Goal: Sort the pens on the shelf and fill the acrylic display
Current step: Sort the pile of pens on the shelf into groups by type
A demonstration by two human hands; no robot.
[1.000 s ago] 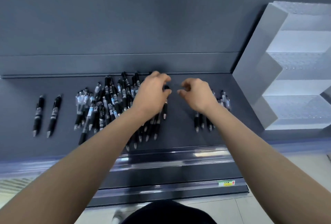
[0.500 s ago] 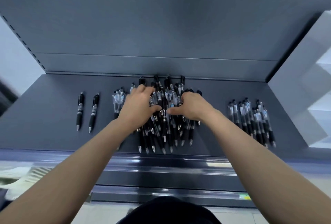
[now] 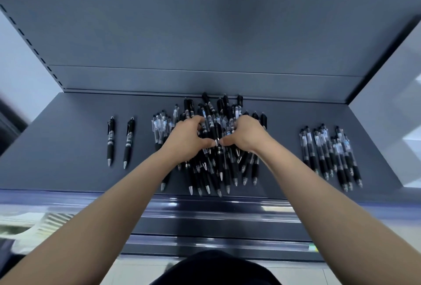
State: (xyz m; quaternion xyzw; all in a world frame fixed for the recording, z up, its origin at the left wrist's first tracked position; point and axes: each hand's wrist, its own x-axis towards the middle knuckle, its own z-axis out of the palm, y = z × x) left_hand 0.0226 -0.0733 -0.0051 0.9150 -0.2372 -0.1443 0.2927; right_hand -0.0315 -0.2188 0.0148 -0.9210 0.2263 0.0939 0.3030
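A big mixed pile of black and clear pens (image 3: 214,166) lies in the middle of the dark grey shelf (image 3: 68,143). My left hand (image 3: 186,139) and my right hand (image 3: 246,135) both rest on top of the pile, thumbs nearly touching, fingers curled into the pens. Which pens each hand grips is hidden by the fingers. Two black pens (image 3: 119,141) lie side by side at the left. A group of clear-barrelled pens (image 3: 330,155) lies at the right. The white stepped acrylic display (image 3: 401,139) shows at the right edge.
The shelf's back panel (image 3: 205,34) rises right behind the pile. A glossy price rail (image 3: 216,211) runs along the shelf's front edge, with a lower shelf edge below it. Bare shelf surface lies between the pile and the right-hand group.
The view has swung left, so the display slid to the right edge. My right hand moved from the right-hand group onto the central pile, and both hands have closed in together.
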